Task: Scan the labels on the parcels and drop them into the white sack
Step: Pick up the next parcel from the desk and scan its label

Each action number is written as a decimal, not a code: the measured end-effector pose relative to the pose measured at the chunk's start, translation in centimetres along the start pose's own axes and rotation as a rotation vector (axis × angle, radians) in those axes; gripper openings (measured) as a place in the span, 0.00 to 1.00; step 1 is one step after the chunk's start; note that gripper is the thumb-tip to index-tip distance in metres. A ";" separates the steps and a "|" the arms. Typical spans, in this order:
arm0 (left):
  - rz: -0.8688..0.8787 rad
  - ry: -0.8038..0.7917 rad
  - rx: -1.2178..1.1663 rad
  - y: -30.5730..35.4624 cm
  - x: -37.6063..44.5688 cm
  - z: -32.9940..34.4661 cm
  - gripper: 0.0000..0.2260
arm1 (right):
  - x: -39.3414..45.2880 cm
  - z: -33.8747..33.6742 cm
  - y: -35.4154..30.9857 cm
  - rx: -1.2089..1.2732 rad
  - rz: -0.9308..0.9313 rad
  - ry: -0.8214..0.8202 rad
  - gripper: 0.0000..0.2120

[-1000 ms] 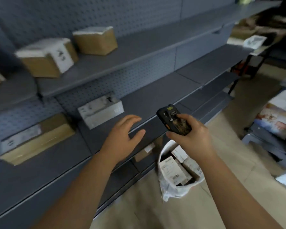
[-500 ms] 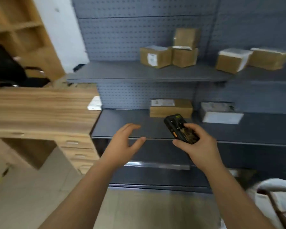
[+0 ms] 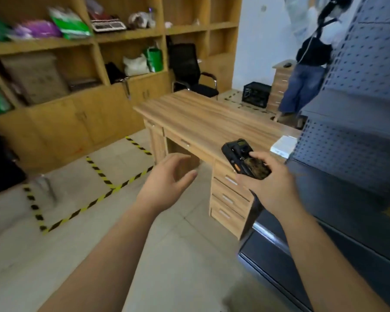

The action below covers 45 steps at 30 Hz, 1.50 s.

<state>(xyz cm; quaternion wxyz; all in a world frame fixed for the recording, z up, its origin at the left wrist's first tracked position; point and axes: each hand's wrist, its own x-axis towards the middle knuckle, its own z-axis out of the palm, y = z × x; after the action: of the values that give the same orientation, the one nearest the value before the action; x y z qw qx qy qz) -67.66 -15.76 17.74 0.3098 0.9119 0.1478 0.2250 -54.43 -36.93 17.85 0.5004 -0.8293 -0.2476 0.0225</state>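
Your view has swung left, off the shelves (image 3: 351, 136) toward the table (image 3: 203, 122); parcels and sack are out of sight. Left hand (image 3: 164, 183) open, empty; right hand (image 3: 270, 188) grips the scanner (image 3: 243, 158).

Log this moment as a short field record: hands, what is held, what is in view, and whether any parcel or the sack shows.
left hand: open, empty, fingers spread in the air
right hand: gripping the scanner
scanner: black handheld, tilted, held in front of the desk
desk: wooden, drawers on its near end, beside the grey rack
white box: flat, lying at the desk's far right edge by the rack
sack: not in view
background: wooden shelving, black chair, another person standing
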 end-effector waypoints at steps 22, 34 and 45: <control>-0.155 0.070 0.104 -15.6 32.4 -1.3 0.19 | 35.7 16.2 0.7 0.050 -0.076 -0.074 0.26; 0.271 -0.386 -0.121 -19.0 57.7 14.2 0.19 | 46.8 13.0 10.1 -0.108 0.345 0.386 0.28; 0.638 -0.803 -0.288 -13.6 64.2 28.2 0.16 | 43.3 11.6 13.6 -0.246 0.738 0.820 0.28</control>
<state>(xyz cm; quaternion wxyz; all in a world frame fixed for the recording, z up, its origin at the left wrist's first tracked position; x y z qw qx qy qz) -0.41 6.81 9.65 0.3803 0.8741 -0.2995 -0.0409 -14.53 -13.85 9.75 0.4141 -0.8540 0.2729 -0.1571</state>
